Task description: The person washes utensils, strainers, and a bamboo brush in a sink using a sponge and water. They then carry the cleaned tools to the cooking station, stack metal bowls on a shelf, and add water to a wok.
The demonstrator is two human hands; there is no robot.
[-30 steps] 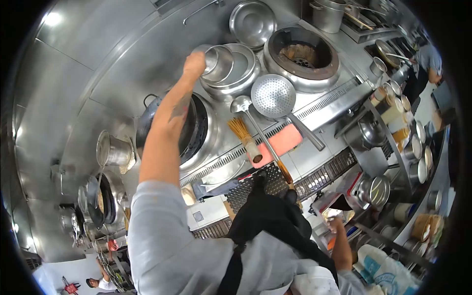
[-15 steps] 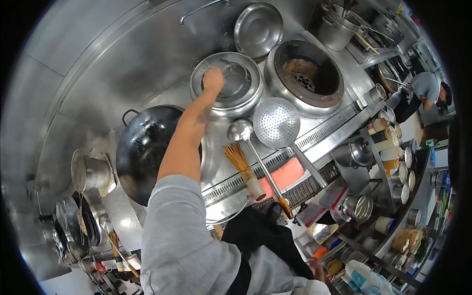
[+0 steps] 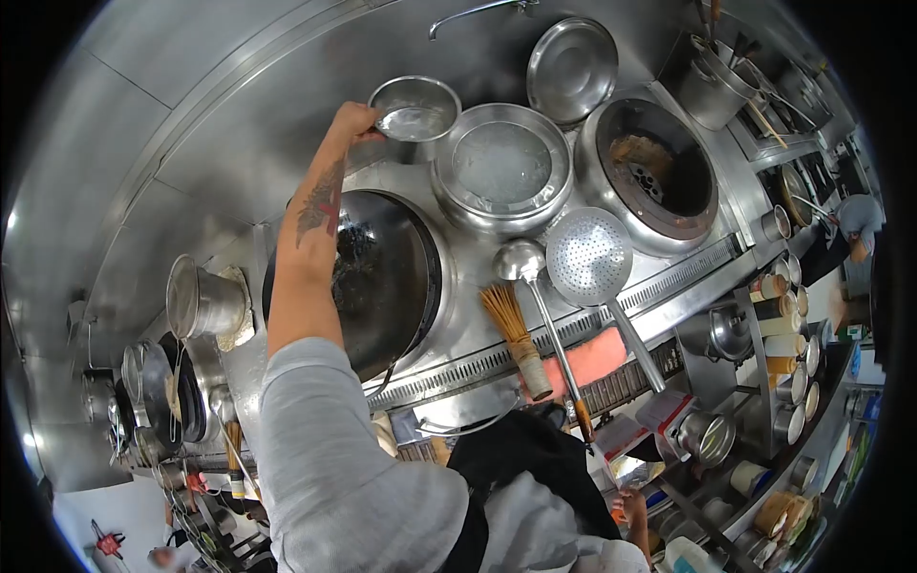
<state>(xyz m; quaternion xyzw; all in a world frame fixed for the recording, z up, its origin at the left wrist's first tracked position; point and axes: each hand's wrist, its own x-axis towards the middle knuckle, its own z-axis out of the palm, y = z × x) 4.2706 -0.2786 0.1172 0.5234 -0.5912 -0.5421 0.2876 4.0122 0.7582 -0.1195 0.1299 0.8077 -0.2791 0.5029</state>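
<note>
My left hand grips the rim of a round metal pot with clear water inside. It hangs above the back of the stove, left of a wide steel pot that also holds water. Below my outstretched arm sits a black wok, partly hidden by the arm. My right hand hangs low by my side near the shelves, its fingers loosely apart with nothing visible in them.
A bamboo brush, ladle and perforated skimmer lie along the stove front by a pink cloth. An open burner is at right, a metal lid behind. A co-worker stands far right.
My left hand has lifted the small metal pot out of the wide steel pot and moved it left. The view has shifted, and more of the wok's inside shows.
</note>
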